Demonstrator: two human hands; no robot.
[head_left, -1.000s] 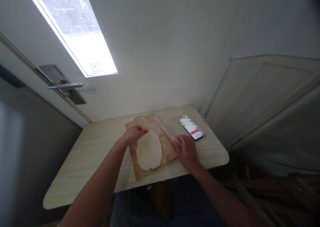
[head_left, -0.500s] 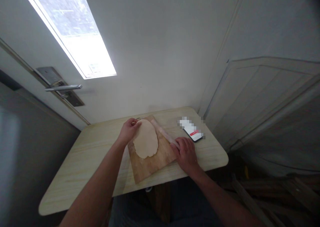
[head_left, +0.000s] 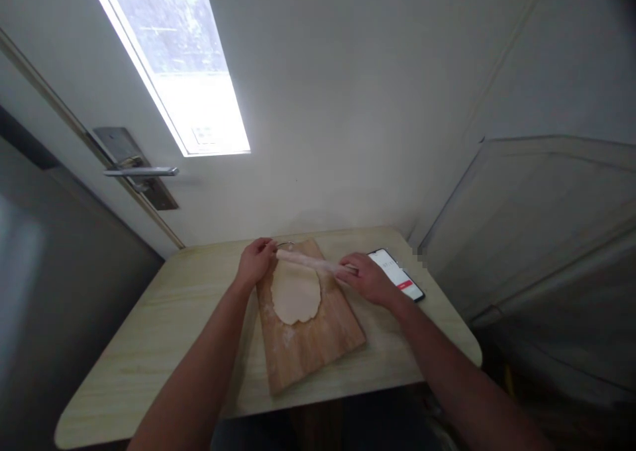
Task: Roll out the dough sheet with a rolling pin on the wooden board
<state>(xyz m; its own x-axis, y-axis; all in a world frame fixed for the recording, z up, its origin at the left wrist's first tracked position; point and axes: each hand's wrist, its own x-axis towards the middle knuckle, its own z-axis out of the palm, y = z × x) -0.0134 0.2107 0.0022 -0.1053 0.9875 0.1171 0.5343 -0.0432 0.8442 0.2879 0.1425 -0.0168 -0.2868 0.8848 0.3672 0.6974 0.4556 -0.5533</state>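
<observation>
A flat, roundish sheet of dough [head_left: 297,295] with a ragged lower edge lies on a wooden cutting board [head_left: 328,332]. Across the top of the dough rests a slim rolling pin [head_left: 313,262], pale with flour. My right hand [head_left: 365,277] is closed around the pin's right end. At the dough's upper left edge, my left hand [head_left: 256,262] is closed, its fingertips right beside the pin's left end. The exact grip of those fingertips is partly hidden.
The board lies on a pale wood-patterned table [head_left: 173,325] against a white door with a metal handle [head_left: 142,171]. A smartphone [head_left: 397,275] with a lit screen lies just beyond my right hand. A metal ring [head_left: 285,244] is at the board's far edge.
My right hand has swung the rolling pin from the board's right side to lie across the dough's top. My left hand stays at the dough's upper left edge. The camera view has shifted slightly.
</observation>
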